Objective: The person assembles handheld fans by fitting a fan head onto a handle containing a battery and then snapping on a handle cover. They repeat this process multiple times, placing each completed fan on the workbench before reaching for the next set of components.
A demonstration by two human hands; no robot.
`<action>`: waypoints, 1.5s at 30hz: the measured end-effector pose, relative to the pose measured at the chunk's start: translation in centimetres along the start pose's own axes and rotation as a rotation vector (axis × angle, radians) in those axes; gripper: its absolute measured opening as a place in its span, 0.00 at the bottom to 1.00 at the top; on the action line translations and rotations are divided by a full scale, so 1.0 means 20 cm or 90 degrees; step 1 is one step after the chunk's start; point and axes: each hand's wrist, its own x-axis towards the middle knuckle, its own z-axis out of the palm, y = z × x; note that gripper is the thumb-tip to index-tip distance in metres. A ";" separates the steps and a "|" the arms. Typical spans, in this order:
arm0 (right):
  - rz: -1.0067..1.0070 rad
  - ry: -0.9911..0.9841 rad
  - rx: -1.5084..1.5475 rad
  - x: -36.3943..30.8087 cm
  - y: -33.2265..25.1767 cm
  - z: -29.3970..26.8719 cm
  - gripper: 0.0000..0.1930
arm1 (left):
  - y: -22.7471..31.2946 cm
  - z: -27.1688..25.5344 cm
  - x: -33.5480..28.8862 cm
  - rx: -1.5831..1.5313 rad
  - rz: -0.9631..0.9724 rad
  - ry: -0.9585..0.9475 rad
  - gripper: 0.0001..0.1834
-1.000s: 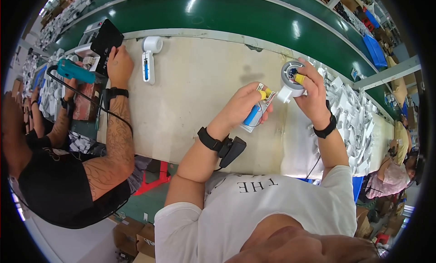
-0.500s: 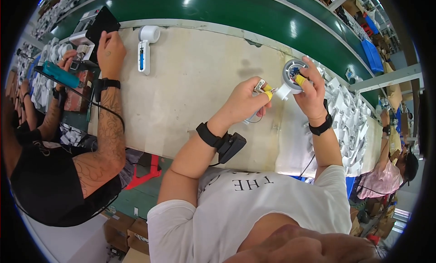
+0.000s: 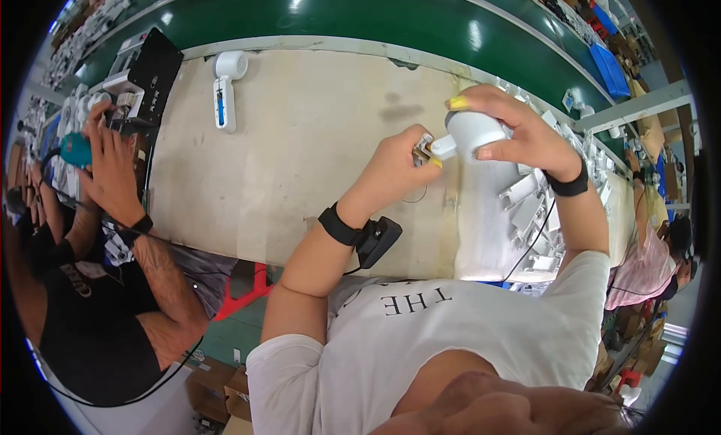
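Note:
My right hand [image 3: 535, 134] is closed around a white round fan housing [image 3: 475, 131] with a short neck, its smooth outer side facing up. The neck points toward my left hand [image 3: 390, 168], which pinches a small silvery part [image 3: 423, 148] right beside it. A thin wire [image 3: 417, 197] loops below that part. Yellow covers show on fingertips of both hands. How the small part joins the neck is hidden by my fingers. Farther left on the table lies a white handheld fan body [image 3: 224, 97], its handle uncovered and a blue piece showing inside.
A pile of white plastic parts [image 3: 532, 209] lies by my right forearm. Beyond the pale worktable [image 3: 300, 134] runs a green conveyor [image 3: 360, 18]. At left, a co-worker's hand [image 3: 113, 164] is near a teal tool [image 3: 76, 149] and a black box-shaped device [image 3: 154, 78].
My right hand has turned the fan housing over, from its open, wired side to its smooth outer side. The co-worker's hand at left has moved down toward the teal tool.

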 end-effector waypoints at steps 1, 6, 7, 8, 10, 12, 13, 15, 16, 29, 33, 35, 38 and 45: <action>0.018 -0.031 0.003 0.03 -0.04 -0.01 0.27 | 0.01 0.01 -0.01 0.032 0.018 -0.007 0.13; 0.101 -0.159 -0.092 0.16 -0.10 -0.07 0.25 | 0.00 0.02 0.00 0.082 -0.008 0.008 0.14; 0.073 -0.170 -0.114 0.18 -0.10 -0.07 0.26 | 0.00 0.02 0.00 0.081 -0.012 0.015 0.14; 0.045 -0.181 -0.137 0.19 -0.09 -0.07 0.26 | 0.00 0.03 0.01 0.084 -0.012 0.008 0.14; 0.025 -0.174 -0.146 0.20 -0.07 -0.08 0.25 | 0.00 0.02 0.01 0.024 -0.030 0.005 0.14; 0.057 -0.201 -0.103 0.20 -0.07 -0.09 0.26 | -0.01 0.02 0.01 0.020 -0.039 -0.003 0.15; 0.056 -0.199 -0.103 0.21 -0.08 -0.09 0.26 | -0.02 0.02 0.01 0.014 -0.050 -0.007 0.15; 0.094 -0.190 -0.131 0.20 -0.11 -0.07 0.26 | -0.01 0.02 0.00 0.048 -0.030 0.013 0.14; 0.095 -0.189 -0.131 0.20 -0.11 -0.07 0.26 | -0.01 0.02 0.00 0.081 -0.011 0.033 0.14; 0.096 -0.094 -0.060 0.18 0.04 -0.03 0.25 | -0.02 0.03 0.02 -0.208 -0.106 -0.084 0.10; 0.132 0.038 0.155 0.15 0.14 -0.02 0.24 | -0.03 0.03 0.00 -0.381 -0.069 -0.054 0.10; 0.230 0.179 0.171 0.08 0.37 -0.09 0.24 | -0.02 0.04 0.00 -0.448 -0.047 -0.050 0.11; 0.401 0.112 -0.585 -0.07 0.63 -0.11 0.22 | -0.01 0.02 0.04 -0.497 0.004 0.054 0.14; 0.471 0.179 -0.716 -0.11 0.84 0.01 0.15 | -0.06 -0.05 0.04 -0.435 -0.016 0.044 0.16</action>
